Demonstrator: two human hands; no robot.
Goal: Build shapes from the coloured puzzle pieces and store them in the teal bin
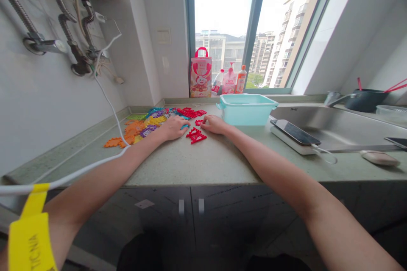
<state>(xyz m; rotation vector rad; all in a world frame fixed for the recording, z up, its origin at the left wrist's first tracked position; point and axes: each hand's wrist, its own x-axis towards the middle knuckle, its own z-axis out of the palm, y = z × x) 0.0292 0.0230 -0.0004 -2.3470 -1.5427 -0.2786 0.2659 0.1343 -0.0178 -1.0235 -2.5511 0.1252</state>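
Observation:
My left hand (174, 128) rests at the right edge of a pile of colourful notched plastic pieces. Its fingers are bent together around a small blue plastic piece (185, 126), mostly hidden under them. Close by on the right, my right hand (215, 124) has its fingertips closed on the edge of a small red plastic piece (199, 123). Between the hands and nearer to me, a red openwork piece (196, 136) lies flat on the counter. More red pieces (191, 112) lie behind, with orange pieces (135, 128), yellow pieces (155, 121) and purple pieces (148, 131) to the left.
An aqua plastic basin (248, 110) stands behind my right hand. Farther right, a phone (295, 132) lies on a white box beside the steel sink (337, 129). A pink package (201, 77) and bottles line the windowsill. A white cable (108, 97) crosses my left forearm.

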